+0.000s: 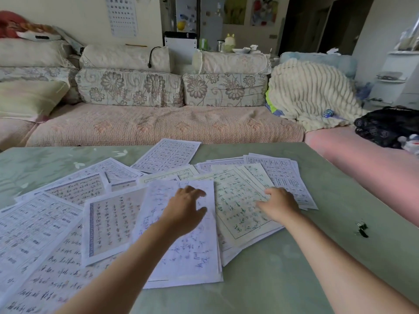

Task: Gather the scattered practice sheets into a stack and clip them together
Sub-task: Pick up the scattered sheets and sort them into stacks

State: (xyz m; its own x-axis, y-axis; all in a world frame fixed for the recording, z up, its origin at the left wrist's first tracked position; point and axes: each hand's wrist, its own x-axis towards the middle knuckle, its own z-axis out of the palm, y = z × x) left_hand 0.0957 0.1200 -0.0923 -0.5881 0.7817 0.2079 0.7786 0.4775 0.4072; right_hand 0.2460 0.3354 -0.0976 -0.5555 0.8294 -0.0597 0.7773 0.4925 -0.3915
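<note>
The green table [283, 268] carries the whole job, and the practice sheets [68, 223] lie fanned across it in a broad band from the near left corner out to the far right, overlapping at every angle. Most of that band lies to the left of both hands, so the left arm looks better placed to sweep it inward. In the middle sits a small pile of white sheets [186, 257], its long side running away from the person, which seems the natural base for a stack. Just to its right, and partly under it, a yellowish gridded sheet [238, 200] lies turned a little clockwise. The left hand [184, 210] rests flat on the white pile with fingers spread and thumb out, gripping nothing. The right hand [280, 203] presses loosely on the gridded sheet, fingers relaxed rather than pinching, though blur hides the tips. The dark clips [362, 228] lie on bare table to the right, well apart from the paper and nearer the right hand.
</note>
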